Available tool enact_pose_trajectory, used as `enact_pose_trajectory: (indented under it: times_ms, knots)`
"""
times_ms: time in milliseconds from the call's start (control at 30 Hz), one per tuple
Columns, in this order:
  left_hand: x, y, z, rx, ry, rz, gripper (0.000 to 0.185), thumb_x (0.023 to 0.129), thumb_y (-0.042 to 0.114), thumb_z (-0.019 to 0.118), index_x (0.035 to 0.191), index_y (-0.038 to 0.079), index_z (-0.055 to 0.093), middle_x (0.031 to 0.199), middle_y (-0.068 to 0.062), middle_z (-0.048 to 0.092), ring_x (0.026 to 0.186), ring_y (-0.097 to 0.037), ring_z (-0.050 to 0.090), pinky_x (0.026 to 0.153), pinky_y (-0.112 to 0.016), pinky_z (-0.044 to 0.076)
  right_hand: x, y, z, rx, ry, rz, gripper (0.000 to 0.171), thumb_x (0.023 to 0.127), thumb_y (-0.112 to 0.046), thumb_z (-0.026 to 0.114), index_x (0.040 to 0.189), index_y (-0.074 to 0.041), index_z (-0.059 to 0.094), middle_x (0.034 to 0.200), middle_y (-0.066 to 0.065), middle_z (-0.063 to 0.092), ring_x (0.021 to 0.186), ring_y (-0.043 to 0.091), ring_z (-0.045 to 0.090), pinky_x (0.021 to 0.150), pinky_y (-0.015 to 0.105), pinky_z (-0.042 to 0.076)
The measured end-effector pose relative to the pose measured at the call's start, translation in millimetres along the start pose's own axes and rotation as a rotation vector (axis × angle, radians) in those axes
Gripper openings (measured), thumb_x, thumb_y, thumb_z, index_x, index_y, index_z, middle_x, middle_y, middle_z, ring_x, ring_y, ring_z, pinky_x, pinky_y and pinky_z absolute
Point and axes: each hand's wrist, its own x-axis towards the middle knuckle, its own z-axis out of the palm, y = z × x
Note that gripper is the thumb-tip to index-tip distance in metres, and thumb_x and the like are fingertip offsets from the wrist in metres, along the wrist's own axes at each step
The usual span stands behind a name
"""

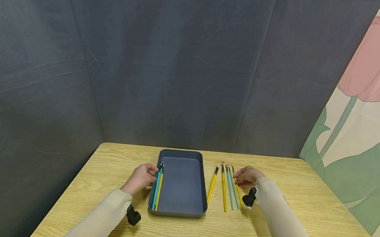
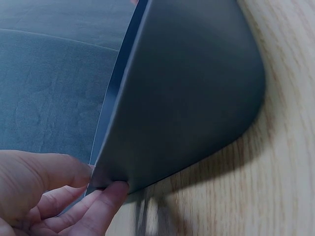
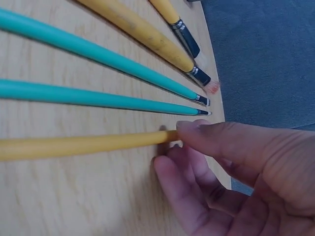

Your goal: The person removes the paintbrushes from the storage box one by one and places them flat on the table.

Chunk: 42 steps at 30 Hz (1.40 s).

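Both forearms in pale sleeves reached forward over the wooden table (image 1: 268, 232), one on either side of the dark grey tray (image 1: 179, 210). The left hand (image 1: 140, 178) lay against the tray's left wall, its grip narrow: thumb and curled fingers (image 2: 106, 199) pinched the rim there. Just inside that wall, two teal brushes and a yellow one (image 1: 158, 189) lay lengthwise in the tray. To the right of the tray, the right hand (image 1: 246, 176) rested knuckles-up on the table, fingers curled, thumb and fingertips (image 3: 197, 132) pinching the far end of the outermost yellow brush (image 3: 83, 144). Between that brush and the tray lay two teal brushes (image 3: 108, 98) and two more yellow ones (image 1: 223, 189), side by side, bristles pointing away toward the dark cloth backdrop (image 1: 180, 67).
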Motion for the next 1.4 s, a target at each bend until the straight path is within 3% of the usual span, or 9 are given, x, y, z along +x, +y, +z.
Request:
enact_pose_trajectory:
  times_ms: [300,533,700,867,1100,1400]
  knots:
    - [1.5,-0.1,-0.1,0.007,0.005,0.001,0.033,0.081,-0.009,0.063,0.114,-0.004,0.062,0.102,-0.018,0.059,0.079,-0.02,0.06,0.066,-0.031,0.058,-4,-18,-11,-0.034,-0.041,-0.069,0.034,0.087,0.006,0.061,0.119,0.015,0.053,0.085,0.009,0.067,0.065,0.008,0.06,0.067,0.025,0.058]
    - [2.5,0.2,0.6,0.006,0.0,-0.005,0.033,0.081,-0.009,0.063,0.114,-0.003,0.063,0.102,-0.016,0.059,0.08,-0.02,0.059,0.066,-0.031,0.058,-7,-39,-13,0.056,-0.112,-0.128,0.033,0.091,0.002,0.058,0.122,0.012,0.051,0.089,0.006,0.064,0.077,0.011,0.063,0.076,0.028,0.058]
    - [2.1,-0.2,0.0,0.009,-0.001,-0.004,0.033,0.081,-0.009,0.063,0.114,-0.003,0.063,0.101,-0.016,0.059,0.08,-0.02,0.059,0.066,-0.031,0.057,-9,-55,-4,0.102,-0.16,-0.174,0.031,0.094,0.001,0.055,0.123,0.01,0.051,0.089,0.004,0.065,0.076,0.01,0.064,0.076,0.025,0.057]
    - [2.2,-0.2,-0.5,0.008,-0.002,-0.001,0.033,0.082,-0.009,0.063,0.114,-0.003,0.063,0.101,-0.016,0.059,0.08,-0.02,0.059,0.066,-0.031,0.057,-10,-75,17,0.131,-0.162,-0.206,0.032,0.094,-0.002,0.057,0.123,0.009,0.051,0.091,0.004,0.064,0.078,0.01,0.065,0.078,0.026,0.058]
    - [1.8,-0.3,-0.5,0.005,-0.002,0.001,0.034,0.08,-0.009,0.064,0.114,-0.003,0.062,0.101,-0.016,0.059,0.08,-0.02,0.059,0.066,-0.032,0.058,-10,-105,57,0.184,-0.191,-0.249,0.036,0.093,0.0,0.057,0.127,0.01,0.05,0.089,0.004,0.064,0.077,0.012,0.065,0.09,0.037,0.055]
    - [3.3,-2.0,-1.2,-0.01,-0.004,0.004,0.035,0.08,-0.009,0.063,0.114,-0.003,0.062,0.102,-0.017,0.059,0.08,-0.02,0.06,0.066,-0.031,0.058,-13,-136,114,0.242,-0.209,-0.22,0.029,0.093,0.003,0.057,0.121,0.009,0.056,0.088,0.005,0.064,0.075,0.014,0.065,0.086,0.036,0.057]
